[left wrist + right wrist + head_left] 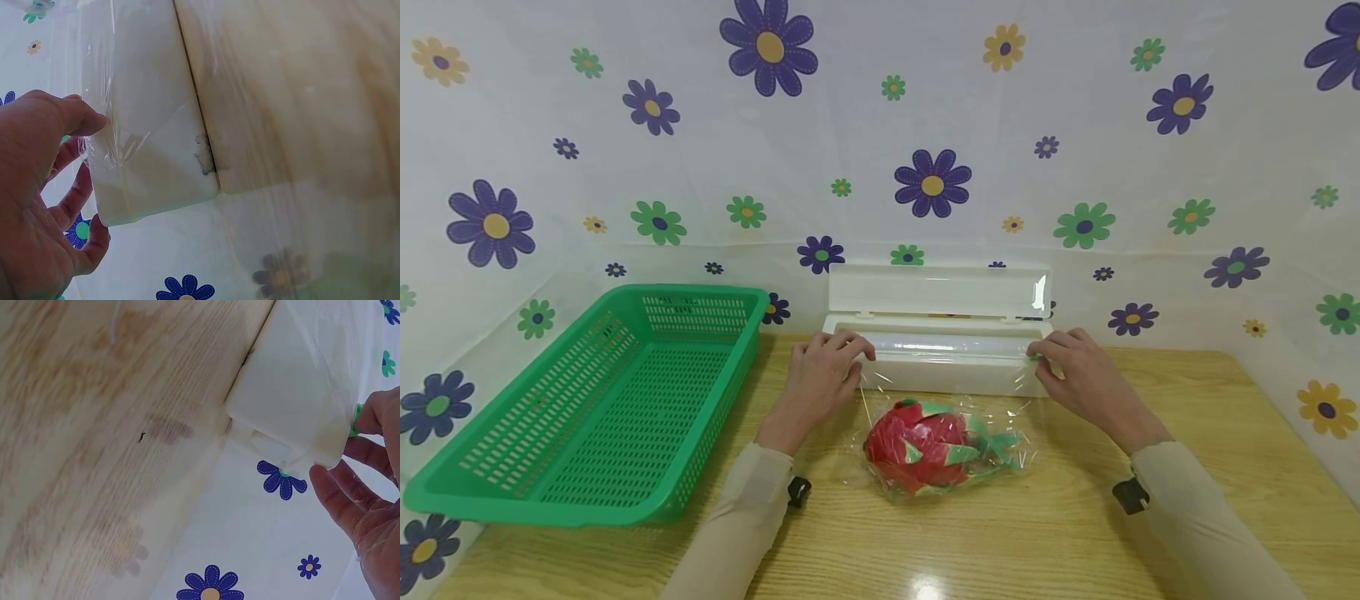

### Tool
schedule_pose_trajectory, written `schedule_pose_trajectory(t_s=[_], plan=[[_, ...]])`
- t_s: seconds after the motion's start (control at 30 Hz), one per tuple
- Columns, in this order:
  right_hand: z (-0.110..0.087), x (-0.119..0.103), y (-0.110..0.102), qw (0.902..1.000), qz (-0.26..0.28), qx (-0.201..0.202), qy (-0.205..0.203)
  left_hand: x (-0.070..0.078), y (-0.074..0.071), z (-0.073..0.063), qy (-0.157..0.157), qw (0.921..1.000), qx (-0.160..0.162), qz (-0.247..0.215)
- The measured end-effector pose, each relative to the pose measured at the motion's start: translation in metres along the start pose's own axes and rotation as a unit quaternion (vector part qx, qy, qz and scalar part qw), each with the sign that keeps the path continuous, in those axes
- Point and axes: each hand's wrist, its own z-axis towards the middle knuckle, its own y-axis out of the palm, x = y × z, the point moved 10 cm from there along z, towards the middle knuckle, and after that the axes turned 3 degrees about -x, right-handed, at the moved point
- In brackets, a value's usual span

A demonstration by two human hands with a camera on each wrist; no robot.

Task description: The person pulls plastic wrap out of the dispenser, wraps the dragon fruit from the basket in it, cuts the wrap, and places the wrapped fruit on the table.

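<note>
An open white plastic wrap dispenser box (940,379) stands on the table, with a roll of clear film (955,342) inside. Film comes over its front edge and down across a red-and-green dragon fruit (921,446). My left hand (822,377) pinches the plastic wrap (119,140) at the box's left front edge. At the opposite end my right hand (1084,379) has thumb and finger on a small green slider (356,420), while other fingertips are right at the box's corner.
A green perforated basket (758,321) lies at the left of the wooden table (1210,417). The box's raised lid (932,290) leans back toward a white flower-printed cloth (850,125) behind the table.
</note>
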Motion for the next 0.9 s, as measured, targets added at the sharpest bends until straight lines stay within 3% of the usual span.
schedule_pose_trajectory(t_s=[0.9], plan=[[-0.0019, 0.0017, -0.0011, 1.0, 0.002, 0.002, 0.0, -0.0002, -0.001, -0.0009, 0.004, 1.0, 0.006, -0.003]])
